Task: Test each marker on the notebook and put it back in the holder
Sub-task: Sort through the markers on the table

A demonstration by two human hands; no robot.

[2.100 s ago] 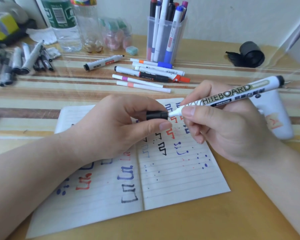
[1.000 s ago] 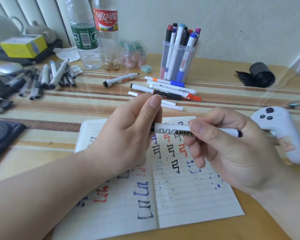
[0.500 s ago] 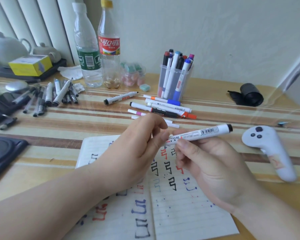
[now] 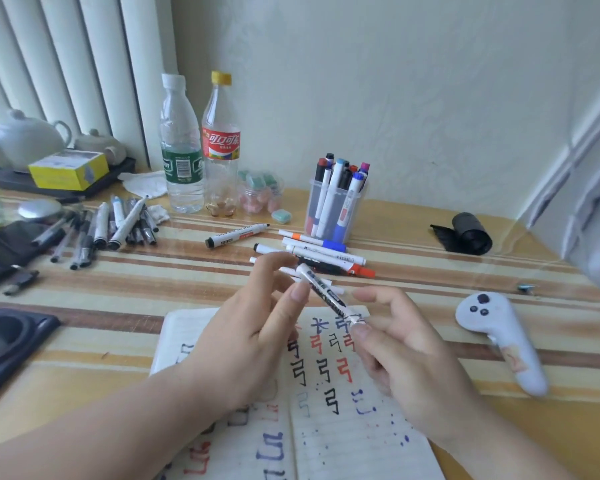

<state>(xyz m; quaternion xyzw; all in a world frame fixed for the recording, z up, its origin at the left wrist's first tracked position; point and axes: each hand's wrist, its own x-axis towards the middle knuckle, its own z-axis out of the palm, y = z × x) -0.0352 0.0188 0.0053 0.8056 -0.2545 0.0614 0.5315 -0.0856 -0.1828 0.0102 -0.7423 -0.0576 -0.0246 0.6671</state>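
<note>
The open lined paper notebook [image 4: 354, 431] lies flat on the striped wooden surface [image 4: 413, 271]. Its near edge is cut off by the bottom of the frame. To the right of the notebook, a band of surface separates it from a white handheld controller [image 4: 499, 344]. A narrower band separates the notebook's far edge from a row of loose white markers [image 4: 326, 254] lying flat.

Above the notebook's far edge, the white, black-printed marker [image 4: 329, 294] is held off the page, tilted, with its upper end to the left. The left hand [image 4: 257, 334] pinches the upper end between thumb and fingers. The right hand [image 4: 409, 365] pinches the lower end, with the index finger extended.

Beyond the notebook, past the loose markers, the clear plastic cup holder [image 4: 336, 216] stands upright. It contains a bundle of upright markers with red, blue, black and purple caps. Beyond and left of the notebook stand two clear plastic bottles [image 4: 181, 150] and a small clear tub [image 4: 260, 199] of pink and green pieces. Far left of the notebook lies a heap of grey and black pens [image 4: 111, 226].

The left forearm covers most of the notebook's left page. Fingers and motion blur hide the marker's lower end, so its cap state cannot be determined.
</note>
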